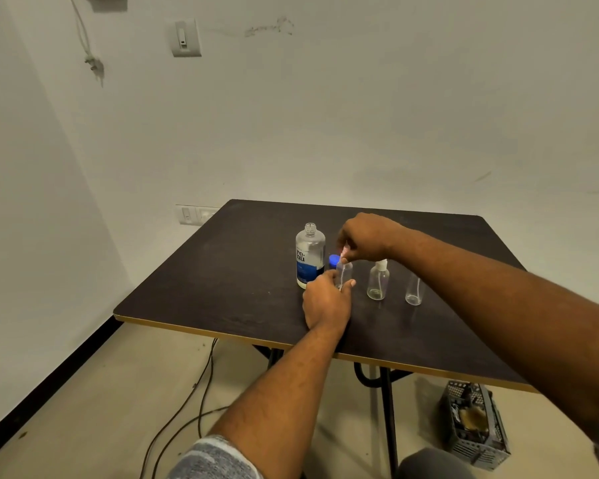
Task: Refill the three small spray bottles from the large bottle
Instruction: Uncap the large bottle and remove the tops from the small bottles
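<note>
The large clear bottle [310, 255] with a blue and white label stands uncapped on the dark table [229, 271]. Its blue cap [333, 260] lies just right of it. My left hand [325, 300] grips the base of the first small clear spray bottle [344, 271]. Above it, my right hand [367, 238] pinches that bottle's white spray top [343, 258], whose thin tube reaches down into the bottle. A second small bottle [378, 280] stands to the right with its white sprayer on. The third small bottle [414, 290] is partly hidden behind my right forearm.
The table's near edge [222, 335] has a tan trim. Cables [194, 392] trail over the floor below it. A dark plastic crate [474, 423] sits on the floor at the right. Walls close in at the back and left.
</note>
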